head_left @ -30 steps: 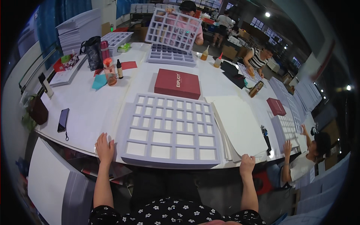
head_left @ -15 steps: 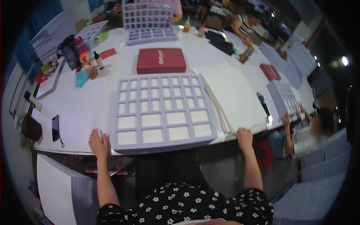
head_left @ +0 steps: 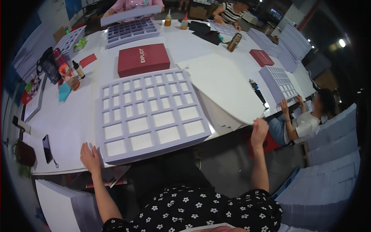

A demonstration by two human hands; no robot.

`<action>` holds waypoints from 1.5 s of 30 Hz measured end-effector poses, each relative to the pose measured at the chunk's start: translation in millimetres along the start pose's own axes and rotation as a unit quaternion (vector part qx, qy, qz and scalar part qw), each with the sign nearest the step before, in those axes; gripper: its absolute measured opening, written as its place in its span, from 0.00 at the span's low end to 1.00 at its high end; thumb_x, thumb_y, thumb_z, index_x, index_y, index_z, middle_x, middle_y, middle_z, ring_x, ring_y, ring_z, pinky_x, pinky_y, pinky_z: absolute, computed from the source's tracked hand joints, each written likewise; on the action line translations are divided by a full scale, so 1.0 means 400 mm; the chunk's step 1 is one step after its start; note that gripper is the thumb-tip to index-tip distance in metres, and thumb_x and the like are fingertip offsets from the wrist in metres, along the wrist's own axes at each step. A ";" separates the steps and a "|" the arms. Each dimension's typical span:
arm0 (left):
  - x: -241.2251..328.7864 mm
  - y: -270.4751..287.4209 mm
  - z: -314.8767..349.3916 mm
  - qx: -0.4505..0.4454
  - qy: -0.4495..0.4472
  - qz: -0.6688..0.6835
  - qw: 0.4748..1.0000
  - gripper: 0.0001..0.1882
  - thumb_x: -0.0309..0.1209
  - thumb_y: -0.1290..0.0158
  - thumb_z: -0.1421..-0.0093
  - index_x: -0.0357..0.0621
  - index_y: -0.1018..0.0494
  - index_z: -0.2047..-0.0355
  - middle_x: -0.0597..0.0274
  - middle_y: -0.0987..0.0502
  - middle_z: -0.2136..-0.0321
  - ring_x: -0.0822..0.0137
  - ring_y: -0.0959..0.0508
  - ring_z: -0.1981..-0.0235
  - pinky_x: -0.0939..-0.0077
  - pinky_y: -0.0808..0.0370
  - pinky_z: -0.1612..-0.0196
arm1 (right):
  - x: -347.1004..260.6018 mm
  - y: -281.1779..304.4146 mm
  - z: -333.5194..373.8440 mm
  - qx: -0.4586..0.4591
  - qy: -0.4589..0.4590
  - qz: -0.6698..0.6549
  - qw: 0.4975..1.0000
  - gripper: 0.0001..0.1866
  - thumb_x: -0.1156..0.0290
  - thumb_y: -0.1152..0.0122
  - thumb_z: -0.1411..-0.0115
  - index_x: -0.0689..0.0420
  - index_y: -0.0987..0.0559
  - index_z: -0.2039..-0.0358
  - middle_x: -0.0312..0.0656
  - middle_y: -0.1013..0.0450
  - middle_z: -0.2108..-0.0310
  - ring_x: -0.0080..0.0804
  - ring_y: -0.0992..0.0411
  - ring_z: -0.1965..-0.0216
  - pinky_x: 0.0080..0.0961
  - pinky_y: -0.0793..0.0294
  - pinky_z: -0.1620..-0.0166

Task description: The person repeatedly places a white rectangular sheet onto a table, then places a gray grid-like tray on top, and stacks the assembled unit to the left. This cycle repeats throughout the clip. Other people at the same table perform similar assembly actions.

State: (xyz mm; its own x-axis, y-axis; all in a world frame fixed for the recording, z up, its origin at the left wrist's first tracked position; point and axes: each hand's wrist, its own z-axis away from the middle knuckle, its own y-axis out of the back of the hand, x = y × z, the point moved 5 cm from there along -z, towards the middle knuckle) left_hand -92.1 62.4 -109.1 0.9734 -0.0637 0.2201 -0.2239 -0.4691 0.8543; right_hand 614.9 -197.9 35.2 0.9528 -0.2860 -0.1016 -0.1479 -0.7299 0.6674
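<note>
Left hand [head_left: 90,157], 1: fingers slightly apart, palm down on bench [head_left: 71,123]. Compartment tray [head_left: 151,120], 1: just right of it, between both hands. White sheet [head_left: 228,89], 1: its near corner clamped in the right hand's [head_left: 259,129] fingertips. Step, as judged: raising this sheet; next move would call for firm pinch, even lift. Surrounds: phone [head_left: 47,149], 1, left of left hand; red box [head_left: 143,60], 1, beyond tray; black-handled tool [head_left: 258,92], 1, beyond right hand, possible snag.
</note>
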 end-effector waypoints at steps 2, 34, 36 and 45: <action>0.004 -0.004 0.001 0.004 0.001 -0.001 1.000 0.25 0.39 0.46 0.35 0.40 0.32 0.41 0.49 0.29 0.42 0.50 0.31 0.40 0.53 0.37 0.40 | 0.032 -0.018 0.106 -0.018 -0.046 -0.025 0.999 0.07 0.69 0.44 0.36 0.59 0.25 0.66 0.47 0.26 0.59 0.45 0.29 0.53 0.39 0.35 0.49; 0.304 0.301 -0.124 -0.278 0.231 0.740 0.568 0.28 0.44 0.56 0.27 0.34 0.39 0.37 0.53 0.24 0.49 0.62 0.22 0.51 0.66 0.23 0.49 | -0.395 -0.193 -0.124 -0.323 -0.294 -0.657 0.614 0.17 0.71 0.46 0.32 0.62 0.29 0.45 0.42 0.24 0.55 0.22 0.26 0.56 0.23 0.26 0.56; 0.342 0.347 -0.117 -0.289 0.163 0.684 0.650 0.25 0.37 0.52 0.29 0.34 0.39 0.37 0.53 0.26 0.47 0.62 0.23 0.48 0.67 0.24 0.47 | -0.375 -0.201 -0.121 -0.346 -0.264 -0.575 0.692 0.18 0.72 0.44 0.34 0.62 0.29 0.45 0.42 0.23 0.56 0.22 0.27 0.55 0.22 0.27 0.55; 0.338 0.298 -0.091 -0.220 0.165 0.646 0.712 0.21 0.25 0.51 0.32 0.35 0.36 0.39 0.53 0.25 0.47 0.65 0.24 0.47 0.70 0.28 0.44 | -0.350 -0.217 -0.069 -0.306 -0.115 -0.452 0.830 0.26 0.72 0.33 0.45 0.61 0.24 0.45 0.46 0.28 0.44 0.37 0.32 0.41 0.31 0.36 0.39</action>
State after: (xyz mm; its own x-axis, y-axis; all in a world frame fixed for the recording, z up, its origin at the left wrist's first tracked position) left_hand 11.3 29.9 39.5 -0.1069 0.0529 0.9929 -0.9866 0.1185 -0.1126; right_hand 501.7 -77.5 11.9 0.5153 0.0432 -0.8559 0.8288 -0.2793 0.4848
